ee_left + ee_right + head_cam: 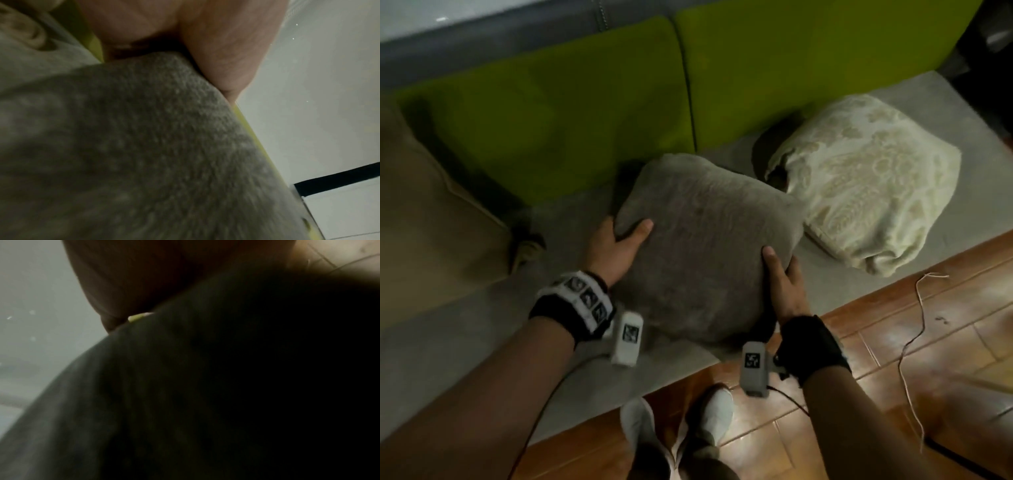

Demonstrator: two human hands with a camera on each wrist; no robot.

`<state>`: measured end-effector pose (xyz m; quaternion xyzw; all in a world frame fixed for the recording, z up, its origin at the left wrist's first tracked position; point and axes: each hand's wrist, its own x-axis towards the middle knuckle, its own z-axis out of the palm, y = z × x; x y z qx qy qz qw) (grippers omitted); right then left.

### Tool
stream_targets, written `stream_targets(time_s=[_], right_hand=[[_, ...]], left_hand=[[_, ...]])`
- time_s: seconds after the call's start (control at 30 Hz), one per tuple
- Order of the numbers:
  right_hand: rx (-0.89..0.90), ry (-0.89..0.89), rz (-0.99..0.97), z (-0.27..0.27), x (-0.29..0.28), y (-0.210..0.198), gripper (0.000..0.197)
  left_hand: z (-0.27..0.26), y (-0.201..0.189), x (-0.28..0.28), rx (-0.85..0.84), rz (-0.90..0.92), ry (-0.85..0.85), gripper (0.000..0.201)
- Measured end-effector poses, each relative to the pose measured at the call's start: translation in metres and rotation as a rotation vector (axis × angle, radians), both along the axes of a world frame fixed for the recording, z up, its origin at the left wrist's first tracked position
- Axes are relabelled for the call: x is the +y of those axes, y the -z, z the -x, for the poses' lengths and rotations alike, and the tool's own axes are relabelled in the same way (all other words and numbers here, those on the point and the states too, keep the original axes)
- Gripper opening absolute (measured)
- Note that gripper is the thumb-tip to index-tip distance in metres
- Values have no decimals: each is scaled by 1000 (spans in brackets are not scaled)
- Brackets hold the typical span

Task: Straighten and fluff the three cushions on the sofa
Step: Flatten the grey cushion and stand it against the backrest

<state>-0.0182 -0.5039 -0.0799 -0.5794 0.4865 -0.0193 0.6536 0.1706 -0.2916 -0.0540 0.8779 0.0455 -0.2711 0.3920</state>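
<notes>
A person stands at the edge of a sofa (482,308) with a grey seat and lime-green back pads (571,102). Between both hands is a grey plush cushion (702,246), tilted up from the seat near its front edge. The left hand (616,250) grips the cushion's left side, thumb curled over the top face, fingers hidden beneath. The right hand (787,284) grips the lower right edge, thumb pressed on top, fingers wrapped under. In the left wrist view the grey cushion (144,146) fills the frame, the thumb (226,48) against it. Just to the right lies a cream patterned cushion (876,185), slumped on the seat. A tan cushion (424,212) rests at far left. Both wrists wear black bands with square coded markers; no readable writing shows.
</notes>
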Motion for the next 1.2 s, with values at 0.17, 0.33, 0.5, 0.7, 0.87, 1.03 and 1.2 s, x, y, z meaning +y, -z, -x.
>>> stream_targets(time_s=[0.17, 0.33, 0.5, 0.7, 0.87, 1.03, 1.2], right_hand=[[93, -336, 166, -32, -26, -20, 84], [209, -559, 271, -56, -18, -22, 78], [308, -598, 335, -42, -12, -25, 74], [36, -454, 654, 14, -23, -12, 31], [76, -467, 647, 50, -37, 17, 14], [157, -660, 305, 44, -50, 47, 25], [141, -637, 85, 24, -53, 57, 42]], left_hand=[[90, 20, 58, -87, 217, -155, 94], [115, 47, 82, -115, 262, -182, 79], [102, 60, 103, 86, 207, -243, 64], [128, 66, 128, 74, 376, -622, 13], [163, 75, 110, 103, 213, -443, 18], [176, 74, 70, 116, 373, -693, 21], [179, 74, 51, 195, 379, -637, 31]])
